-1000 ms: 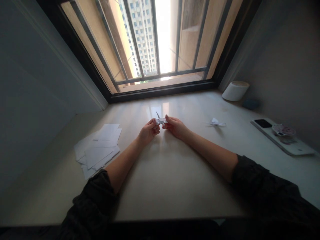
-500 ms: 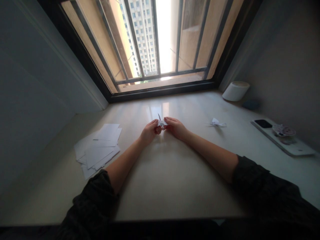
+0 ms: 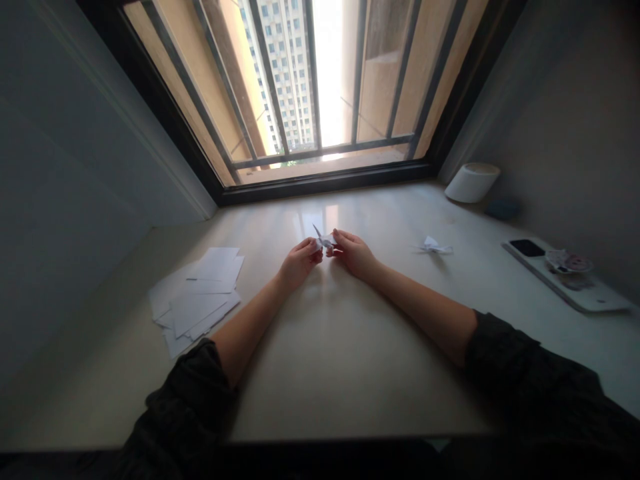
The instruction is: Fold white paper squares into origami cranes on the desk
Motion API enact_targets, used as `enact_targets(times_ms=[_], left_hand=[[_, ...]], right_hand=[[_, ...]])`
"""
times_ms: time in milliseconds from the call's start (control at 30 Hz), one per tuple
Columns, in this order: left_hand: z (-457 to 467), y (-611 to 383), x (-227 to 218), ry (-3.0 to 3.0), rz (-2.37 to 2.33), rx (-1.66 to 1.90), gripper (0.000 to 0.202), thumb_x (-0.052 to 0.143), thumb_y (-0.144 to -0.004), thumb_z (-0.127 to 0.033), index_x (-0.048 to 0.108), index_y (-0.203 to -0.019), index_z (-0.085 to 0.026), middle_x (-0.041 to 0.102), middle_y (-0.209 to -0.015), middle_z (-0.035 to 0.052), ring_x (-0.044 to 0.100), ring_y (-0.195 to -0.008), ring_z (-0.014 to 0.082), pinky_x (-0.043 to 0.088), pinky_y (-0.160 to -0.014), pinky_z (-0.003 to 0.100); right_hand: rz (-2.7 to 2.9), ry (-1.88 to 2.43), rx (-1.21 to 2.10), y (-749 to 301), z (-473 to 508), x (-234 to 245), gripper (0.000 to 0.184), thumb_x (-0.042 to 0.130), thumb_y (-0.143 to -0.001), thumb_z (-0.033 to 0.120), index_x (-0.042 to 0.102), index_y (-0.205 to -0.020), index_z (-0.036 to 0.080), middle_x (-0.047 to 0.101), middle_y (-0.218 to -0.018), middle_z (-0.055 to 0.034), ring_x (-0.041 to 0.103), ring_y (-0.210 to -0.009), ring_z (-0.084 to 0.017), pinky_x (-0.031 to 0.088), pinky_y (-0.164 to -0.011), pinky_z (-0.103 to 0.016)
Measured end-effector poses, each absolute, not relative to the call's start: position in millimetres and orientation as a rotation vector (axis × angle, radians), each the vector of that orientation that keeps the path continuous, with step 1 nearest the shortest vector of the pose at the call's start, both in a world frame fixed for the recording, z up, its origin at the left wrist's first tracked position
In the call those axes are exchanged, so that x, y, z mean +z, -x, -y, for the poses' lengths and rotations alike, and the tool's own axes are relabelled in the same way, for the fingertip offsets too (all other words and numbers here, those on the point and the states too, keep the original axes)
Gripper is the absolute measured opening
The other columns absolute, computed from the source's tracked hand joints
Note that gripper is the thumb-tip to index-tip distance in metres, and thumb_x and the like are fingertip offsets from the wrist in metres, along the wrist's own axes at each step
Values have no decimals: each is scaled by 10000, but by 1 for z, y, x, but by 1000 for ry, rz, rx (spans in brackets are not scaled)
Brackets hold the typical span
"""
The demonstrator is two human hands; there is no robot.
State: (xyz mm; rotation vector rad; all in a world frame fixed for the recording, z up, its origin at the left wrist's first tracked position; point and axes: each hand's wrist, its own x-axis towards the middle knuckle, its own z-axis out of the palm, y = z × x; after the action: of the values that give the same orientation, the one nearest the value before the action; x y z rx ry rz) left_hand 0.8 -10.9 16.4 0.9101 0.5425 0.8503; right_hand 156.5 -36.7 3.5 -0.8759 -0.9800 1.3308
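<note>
Between my two hands is a small folded white paper figure (image 3: pixel 325 240), with a thin point sticking up from it. My left hand (image 3: pixel 300 260) pinches its left side between thumb and fingers. On the other side, my right hand (image 3: pixel 353 252) grips the right part, fingertips closed on the paper. Fingers cover some of the folds. To the right on the pale counter (image 3: pixel 360 373) rests a second folded white paper figure (image 3: pixel 434 247), which looks like a paper crane.
Several white paper sheets (image 3: pixel 200 300) lie in a loose pile at left. A phone (image 3: pixel 565 277) with a round grip lies at right. A white cylindrical object (image 3: pixel 471 182) stands in the back right corner, beside a dark bluish item (image 3: pixel 501 209). Behind is a barred window (image 3: pixel 325 175).
The paper figure has tilted a little, its thin point leaning further left. My right fingers have shifted slightly up and right, so the hands are a bit further apart.
</note>
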Motion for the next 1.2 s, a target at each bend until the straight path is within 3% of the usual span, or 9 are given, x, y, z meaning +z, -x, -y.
enact_targets(times_ms=[67,233,367,467,633,767,1000,1200], left_hand=[[8,-1,12,-897,-571,892,165,704,-737,-274,621,-745,-132,555,-692,1,520,-643,72,415,-630,193],[7,-4,9,-916,-617,945,181,717,-715,-281,635,-745,-122,572,-681,-3,519,-628,65,411,-618,189],[8,-5,11,-924,-633,927,278,716,-722,-377,641,-770,-113,608,-697,21,550,-631,84,429,-620,204],[8,-4,12,-888,-640,891,392,667,-749,-495,621,-826,-113,647,-720,54,598,-641,114,453,-639,235],[15,-3,14,-1068,-605,926,521,798,-646,-329,541,-1082,-207,700,-891,49,684,-743,169,476,-762,296],[20,-4,16,-1151,-607,938,587,802,-649,-317,526,-1162,-242,695,-935,44,699,-796,187,476,-770,294],[15,-7,5,-1170,-626,1010,376,811,-629,-267,630,-950,-193,693,-887,22,673,-785,147,490,-797,283],[16,-9,3,-1185,-597,1028,332,826,-607,-283,649,-864,-170,693,-798,17,630,-728,125,484,-726,255]], right_hand=[[1014,966,1077,-160,37,3,335,564,-799,538,635,-898,225,578,-804,-23,532,-734,-155,464,-684,-302],[1394,1057,478,-169,42,6,364,556,-842,377,606,-1193,295,553,-1190,-69,544,-964,-204,493,-776,-348],[1554,1137,285,-170,45,6,260,559,-864,336,680,-1093,309,618,-1138,-63,539,-1046,-238,450,-915,-423],[1554,1144,262,-169,45,6,226,534,-893,348,709,-1031,310,668,-1067,-52,558,-1015,-237,418,-953,-437],[1577,1113,291,-170,44,4,239,525,-902,368,712,-1043,323,687,-1022,-43,566,-977,-230,418,-925,-416],[1570,1120,363,-171,42,1,251,518,-901,396,710,-1051,336,689,-1011,-38,566,-977,-233,421,-908,-414],[1592,1106,418,-170,41,0,243,528,-894,379,718,-1039,330,713,-994,-34,579,-946,-235,423,-904,-413],[1627,1157,392,-169,40,-2,327,516,-834,165,706,-1064,297,712,-977,-30,577,-925,-225,441,-882,-391]])
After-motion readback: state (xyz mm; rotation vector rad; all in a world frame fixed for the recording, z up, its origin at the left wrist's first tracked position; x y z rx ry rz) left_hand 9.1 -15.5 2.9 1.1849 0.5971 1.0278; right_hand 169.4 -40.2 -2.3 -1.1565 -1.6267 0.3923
